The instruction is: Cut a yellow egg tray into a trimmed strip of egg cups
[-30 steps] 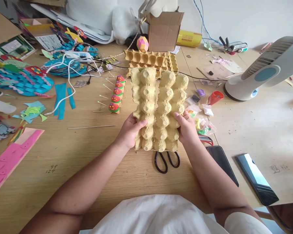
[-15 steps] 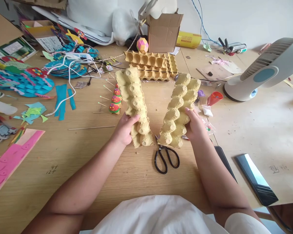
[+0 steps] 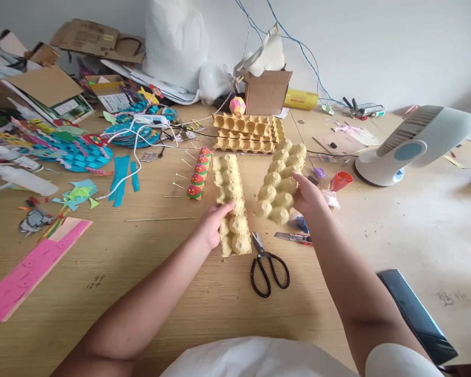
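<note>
My left hand (image 3: 215, 222) grips a long strip of yellow egg carton (image 3: 232, 193) by its left edge, thumb on top. In my right hand (image 3: 308, 193) is a second yellow egg carton piece (image 3: 279, 180), tilted and held by its right edge. A gap separates the two pieces. Black-handled scissors (image 3: 265, 262) lie on the table just below them, blades slightly apart. To the left of the left strip stands a painted red-and-green egg carton caterpillar (image 3: 199, 175) with pins sticking out. A utility knife (image 3: 292, 237) lies under my right wrist.
More egg carton pieces (image 3: 243, 133) lie at the back, before a cardboard box (image 3: 267, 93). A white fan (image 3: 408, 149) and red cup (image 3: 341, 180) stand on the right, with a phone (image 3: 416, 314) nearer. Blue woven paper crafts (image 3: 78, 154) and a pink strip (image 3: 35, 269) are on the left.
My right hand has lifted its carton piece up and left, off the scissors and away from the table's front. The left strip has turned more upright. The camera view has tilted upward.
</note>
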The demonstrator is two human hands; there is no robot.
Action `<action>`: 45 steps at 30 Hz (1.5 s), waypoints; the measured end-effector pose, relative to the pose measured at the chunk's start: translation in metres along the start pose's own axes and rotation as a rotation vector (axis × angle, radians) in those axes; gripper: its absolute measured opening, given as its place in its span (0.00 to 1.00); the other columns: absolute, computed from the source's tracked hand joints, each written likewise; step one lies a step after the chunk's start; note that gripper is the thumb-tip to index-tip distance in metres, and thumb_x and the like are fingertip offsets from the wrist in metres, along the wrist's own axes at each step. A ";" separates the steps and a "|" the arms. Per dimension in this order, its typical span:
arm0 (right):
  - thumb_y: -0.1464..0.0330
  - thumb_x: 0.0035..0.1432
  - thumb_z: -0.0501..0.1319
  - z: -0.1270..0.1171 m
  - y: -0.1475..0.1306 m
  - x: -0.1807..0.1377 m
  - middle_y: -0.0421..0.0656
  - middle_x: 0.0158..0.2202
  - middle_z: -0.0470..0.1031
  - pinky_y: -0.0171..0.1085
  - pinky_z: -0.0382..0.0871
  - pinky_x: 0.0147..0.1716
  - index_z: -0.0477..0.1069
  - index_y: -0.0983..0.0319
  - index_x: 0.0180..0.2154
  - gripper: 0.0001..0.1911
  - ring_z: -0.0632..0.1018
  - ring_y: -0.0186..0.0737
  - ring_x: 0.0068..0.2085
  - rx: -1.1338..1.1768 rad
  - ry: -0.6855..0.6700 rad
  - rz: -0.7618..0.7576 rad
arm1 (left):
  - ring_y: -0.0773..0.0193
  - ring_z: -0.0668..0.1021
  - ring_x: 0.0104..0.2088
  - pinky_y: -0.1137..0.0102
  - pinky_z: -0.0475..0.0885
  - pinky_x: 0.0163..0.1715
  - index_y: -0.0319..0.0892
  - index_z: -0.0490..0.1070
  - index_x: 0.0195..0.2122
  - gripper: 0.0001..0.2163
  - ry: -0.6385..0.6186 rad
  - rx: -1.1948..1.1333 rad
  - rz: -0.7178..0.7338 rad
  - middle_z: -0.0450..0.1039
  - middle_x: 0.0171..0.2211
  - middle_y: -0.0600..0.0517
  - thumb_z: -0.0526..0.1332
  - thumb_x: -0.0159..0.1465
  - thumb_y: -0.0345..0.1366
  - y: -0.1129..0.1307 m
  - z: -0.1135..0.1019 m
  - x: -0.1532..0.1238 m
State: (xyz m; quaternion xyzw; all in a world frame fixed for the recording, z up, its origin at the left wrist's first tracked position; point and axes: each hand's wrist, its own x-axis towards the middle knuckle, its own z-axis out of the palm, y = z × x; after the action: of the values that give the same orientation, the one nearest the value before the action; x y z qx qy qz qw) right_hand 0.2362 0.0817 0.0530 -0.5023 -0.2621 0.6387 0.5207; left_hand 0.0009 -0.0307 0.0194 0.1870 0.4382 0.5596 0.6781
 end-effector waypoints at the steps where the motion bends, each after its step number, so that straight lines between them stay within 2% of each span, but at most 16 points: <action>1: 0.63 0.58 0.66 0.009 -0.004 0.014 0.44 0.35 0.82 0.46 0.83 0.39 0.73 0.57 0.42 0.10 0.83 0.48 0.39 0.006 -0.002 0.005 | 0.62 0.81 0.31 0.66 0.79 0.32 0.40 0.76 0.43 0.20 0.014 0.002 -0.017 0.80 0.34 0.49 0.76 0.51 0.39 -0.001 0.000 -0.002; 5: 0.64 0.62 0.62 0.051 -0.014 0.068 0.43 0.35 0.82 0.43 0.82 0.35 0.71 0.58 0.47 0.12 0.83 0.45 0.36 0.016 -0.009 -0.018 | 0.61 0.82 0.33 0.65 0.80 0.34 0.40 0.75 0.45 0.20 0.076 -0.005 -0.044 0.81 0.36 0.49 0.75 0.52 0.38 -0.004 -0.006 -0.017; 9: 0.63 0.67 0.60 0.089 -0.017 0.112 0.41 0.37 0.81 0.37 0.81 0.34 0.70 0.56 0.52 0.13 0.82 0.39 0.37 0.018 0.002 -0.046 | 0.61 0.82 0.33 0.65 0.81 0.34 0.42 0.75 0.45 0.20 0.036 -0.019 -0.067 0.81 0.36 0.50 0.75 0.53 0.38 -0.010 -0.012 -0.030; 12: 0.62 0.71 0.56 0.106 -0.014 0.136 0.42 0.42 0.80 0.37 0.80 0.38 0.69 0.54 0.55 0.14 0.82 0.38 0.42 -0.015 0.021 -0.012 | 0.60 0.82 0.33 0.66 0.80 0.33 0.43 0.75 0.45 0.20 0.008 -0.068 -0.108 0.81 0.37 0.50 0.76 0.53 0.37 -0.012 -0.011 -0.036; 17: 0.61 0.69 0.62 0.108 0.000 0.155 0.48 0.57 0.73 0.49 0.76 0.50 0.71 0.60 0.57 0.18 0.78 0.45 0.51 -0.153 0.078 0.082 | 0.60 0.82 0.34 0.66 0.80 0.34 0.44 0.75 0.46 0.20 0.030 -0.072 -0.095 0.81 0.38 0.50 0.76 0.53 0.36 -0.010 -0.011 -0.037; 23: 0.60 0.69 0.62 0.087 0.003 0.145 0.48 0.57 0.73 0.49 0.76 0.50 0.71 0.60 0.57 0.19 0.78 0.45 0.51 -0.306 0.065 0.078 | 0.61 0.82 0.34 0.65 0.79 0.35 0.44 0.73 0.46 0.20 0.025 -0.014 -0.052 0.80 0.37 0.51 0.75 0.53 0.36 -0.015 -0.014 -0.032; 27: 0.61 0.69 0.62 0.072 0.001 0.110 0.48 0.55 0.74 0.47 0.77 0.48 0.71 0.61 0.56 0.17 0.78 0.43 0.50 -0.398 0.009 0.007 | 0.61 0.82 0.34 0.65 0.79 0.36 0.44 0.73 0.47 0.21 0.014 0.028 -0.042 0.79 0.37 0.51 0.75 0.54 0.38 -0.019 -0.015 -0.030; 29: 0.68 0.66 0.63 0.062 0.002 0.077 0.45 0.46 0.78 0.41 0.76 0.43 0.75 0.60 0.48 0.09 0.79 0.37 0.41 -0.454 -0.046 -0.056 | 0.62 0.82 0.34 0.66 0.79 0.36 0.45 0.73 0.47 0.21 0.028 0.029 -0.036 0.80 0.39 0.51 0.75 0.53 0.38 -0.017 -0.017 -0.031; 32: 0.71 0.60 0.66 0.037 0.010 0.004 0.40 0.36 0.78 0.36 0.72 0.38 0.77 0.58 0.37 0.02 0.78 0.35 0.36 -0.543 -0.181 -0.153 | 0.63 0.81 0.34 0.67 0.79 0.35 0.45 0.73 0.46 0.21 0.017 0.031 -0.018 0.79 0.38 0.52 0.76 0.53 0.39 -0.012 -0.020 -0.035; 34: 0.68 0.56 0.69 0.014 0.020 -0.054 0.39 0.34 0.78 0.37 0.71 0.37 0.77 0.57 0.32 0.02 0.77 0.39 0.36 -0.644 -0.308 -0.209 | 0.63 0.81 0.35 0.68 0.79 0.36 0.45 0.73 0.46 0.21 0.003 0.044 0.015 0.79 0.38 0.52 0.76 0.53 0.39 -0.009 -0.020 -0.038; 36: 0.64 0.62 0.64 -0.011 0.035 -0.109 0.40 0.35 0.78 0.39 0.70 0.35 0.75 0.55 0.33 0.04 0.77 0.41 0.35 -1.001 -0.564 -0.416 | 0.62 0.82 0.38 0.68 0.79 0.39 0.45 0.73 0.45 0.21 -0.006 0.063 0.060 0.80 0.41 0.51 0.76 0.53 0.39 -0.008 -0.019 -0.042; 37: 0.63 0.64 0.62 -0.022 0.044 -0.132 0.41 0.35 0.77 0.40 0.70 0.34 0.74 0.55 0.34 0.05 0.77 0.41 0.34 -1.145 -0.608 -0.463 | 0.62 0.82 0.40 0.67 0.79 0.40 0.45 0.73 0.46 0.21 -0.010 0.073 0.086 0.80 0.42 0.51 0.76 0.53 0.39 -0.007 -0.018 -0.043; 40: 0.63 0.63 0.63 -0.045 0.072 -0.176 0.42 0.36 0.76 0.43 0.69 0.33 0.70 0.56 0.36 0.05 0.77 0.46 0.35 -1.486 -0.474 -0.502 | 0.61 0.82 0.44 0.68 0.78 0.43 0.45 0.73 0.47 0.23 -0.019 0.085 0.161 0.80 0.44 0.51 0.77 0.52 0.38 -0.008 -0.015 -0.048; 41: 0.62 0.63 0.62 -0.049 0.081 -0.183 0.44 0.37 0.76 0.44 0.69 0.34 0.68 0.56 0.36 0.06 0.77 0.47 0.36 -1.575 -0.424 -0.495 | 0.61 0.81 0.44 0.68 0.77 0.44 0.45 0.73 0.48 0.23 -0.021 0.082 0.182 0.79 0.44 0.51 0.77 0.52 0.38 -0.009 -0.014 -0.049; 45: 0.62 0.64 0.62 -0.046 0.101 -0.190 0.47 0.39 0.76 0.44 0.69 0.37 0.67 0.58 0.40 0.07 0.78 0.51 0.41 -1.803 -0.370 -0.516 | 0.62 0.81 0.45 0.68 0.77 0.45 0.47 0.72 0.50 0.26 -0.042 0.074 0.231 0.79 0.46 0.52 0.77 0.52 0.36 -0.013 -0.015 -0.053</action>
State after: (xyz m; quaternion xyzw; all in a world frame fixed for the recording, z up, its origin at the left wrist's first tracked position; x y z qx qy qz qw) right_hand 0.2288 -0.1355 0.0197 -0.5321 -0.8363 0.1314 0.0127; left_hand -0.0028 -0.0870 0.0225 0.2727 0.4199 0.6135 0.6107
